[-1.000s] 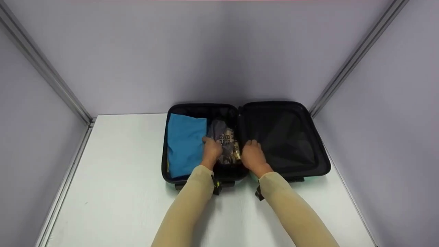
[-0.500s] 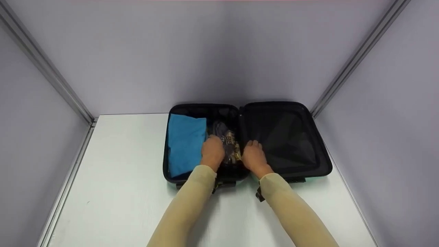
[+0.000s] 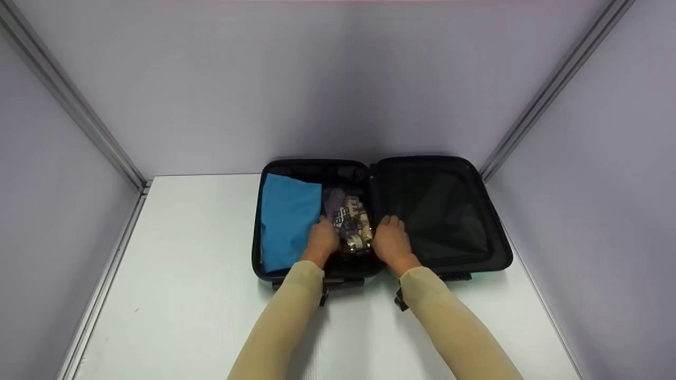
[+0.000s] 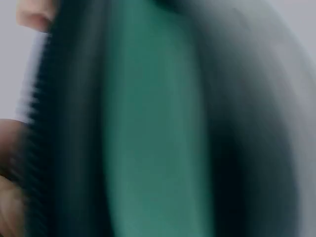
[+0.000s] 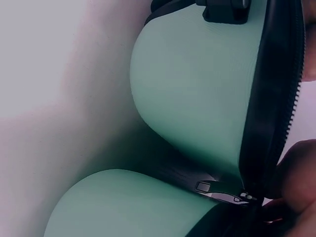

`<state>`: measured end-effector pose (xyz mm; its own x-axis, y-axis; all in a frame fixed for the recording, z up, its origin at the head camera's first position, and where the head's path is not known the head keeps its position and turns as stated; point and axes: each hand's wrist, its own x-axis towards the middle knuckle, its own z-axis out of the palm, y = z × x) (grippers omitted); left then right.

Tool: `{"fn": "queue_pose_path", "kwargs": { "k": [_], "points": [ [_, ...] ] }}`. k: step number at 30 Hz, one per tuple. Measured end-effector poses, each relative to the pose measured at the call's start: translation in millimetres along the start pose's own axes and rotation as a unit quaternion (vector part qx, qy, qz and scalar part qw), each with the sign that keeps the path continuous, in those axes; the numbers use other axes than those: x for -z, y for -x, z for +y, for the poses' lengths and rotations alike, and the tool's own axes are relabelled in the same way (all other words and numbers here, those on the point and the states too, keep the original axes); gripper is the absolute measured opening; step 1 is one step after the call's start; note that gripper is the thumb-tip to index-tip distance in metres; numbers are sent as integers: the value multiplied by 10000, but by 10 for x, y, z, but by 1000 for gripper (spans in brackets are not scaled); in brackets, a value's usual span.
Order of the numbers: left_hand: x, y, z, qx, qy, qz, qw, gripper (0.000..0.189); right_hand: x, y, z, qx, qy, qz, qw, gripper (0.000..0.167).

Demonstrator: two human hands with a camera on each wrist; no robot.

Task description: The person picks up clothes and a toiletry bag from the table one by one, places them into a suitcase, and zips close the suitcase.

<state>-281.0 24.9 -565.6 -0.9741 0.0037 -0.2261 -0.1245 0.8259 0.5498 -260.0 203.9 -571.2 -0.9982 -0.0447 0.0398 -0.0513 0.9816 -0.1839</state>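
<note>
An open suitcase (image 3: 425, 267) with a black lining lies on the white table. My left hand (image 3: 323, 238) reaches into its left half, between a folded blue cloth (image 3: 290, 221) and a pile of clear-wrapped packages (image 3: 346, 214) in dark and beige with printed letters. Its fingertips are hidden in the head view. At the hinge line, beside the packages, my right hand (image 3: 391, 241) lies with its fingertips toward the right half. Blurred in the left wrist view, fingers (image 4: 37, 12) show past the zip edge. What either hand grips is hidden.
Mint-green shell (image 5: 197, 79) and a zip pull (image 5: 217, 188) appear close up in the right wrist view. A dark mesh-like lining (image 3: 433, 216) covers the right half. Grey walls (image 3: 338, 79) stand behind and at both sides of the table (image 3: 185, 264).
My left hand moved right over the packages, then back left toward the blue cloth. The packages have shifted and their lettering is turned. My right hand has stayed about where it was.
</note>
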Motion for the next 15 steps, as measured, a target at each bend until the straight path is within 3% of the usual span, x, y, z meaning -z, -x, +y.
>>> {"fn": "queue_pose_path", "kwargs": {
  "k": [3, 7, 10, 13, 15],
  "points": [
    [31, 79, 39, -490, -738, 371, 9954, 47, -10, -3, 2, 9, 43, 92, 9999, 61],
    [80, 232, 87, -1375, -1794, 959, 9694, 30, -35, 6, 3, 0, 46, 332, 9994, 52],
    [75, 308, 32, -1555, -2205, 793, 9596, 46, -64, 17, 6, 46, 95, 591, 9982, 47],
    [45, 325, -80, -1402, -2306, 279, 9625, 70, -93, 31, 14, 117, 284, 843, 9960, 45],
    [18, 315, -158, -1369, -2275, 34, 9641, 73, -110, 40, 24, 105, 352, 950, 9948, 44]
  ]
}}
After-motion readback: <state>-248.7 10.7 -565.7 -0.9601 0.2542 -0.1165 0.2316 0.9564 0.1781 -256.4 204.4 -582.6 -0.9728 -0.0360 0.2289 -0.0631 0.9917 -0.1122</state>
